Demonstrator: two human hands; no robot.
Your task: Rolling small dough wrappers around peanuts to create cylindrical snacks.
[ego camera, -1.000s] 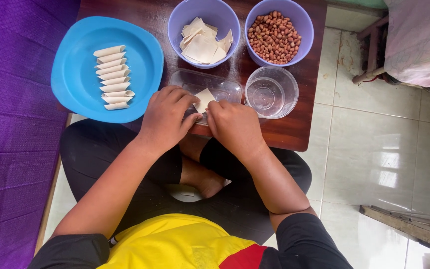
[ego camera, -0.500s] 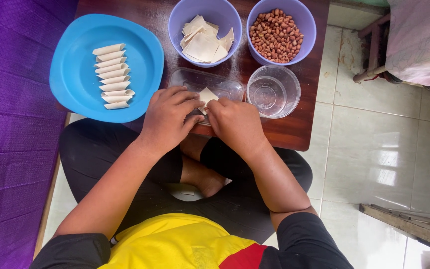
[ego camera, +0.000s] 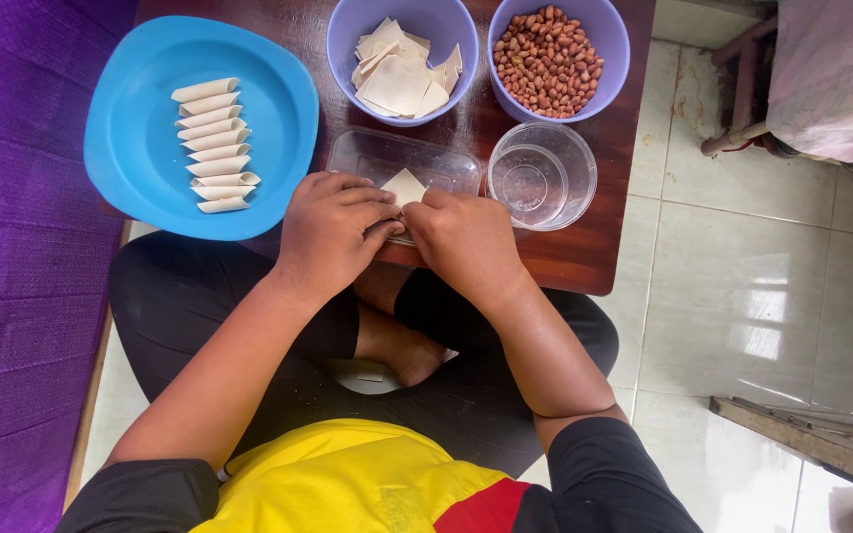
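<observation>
My left hand [ego camera: 333,232] and my right hand [ego camera: 464,237] meet over a clear plastic tray [ego camera: 367,156] on the dark wooden table [ego camera: 584,247]. Between their fingertips they pinch a pale dough wrapper [ego camera: 406,187], one corner of which points away from me. A blue plate [ego camera: 140,158] to the left carries a column of several rolled wrappers [ego camera: 214,145]. Beyond the tray, a purple bowl [ego camera: 343,39] holds flat wrapper sheets [ego camera: 397,74]. A second purple bowl [ego camera: 616,49] holds peanuts [ego camera: 548,61].
A clear round bowl [ego camera: 542,178] stands right of my hands near the table's right edge. A purple mat [ego camera: 12,266] lies on the left. White floor tiles [ego camera: 752,296] spread to the right, with wooden furniture legs [ego camera: 742,89] at the upper right. My crossed legs sit under the table.
Both hands have stayed over the clear tray, their fingers shifting slightly on the wrapper. More of the wrapper's corner shows now.
</observation>
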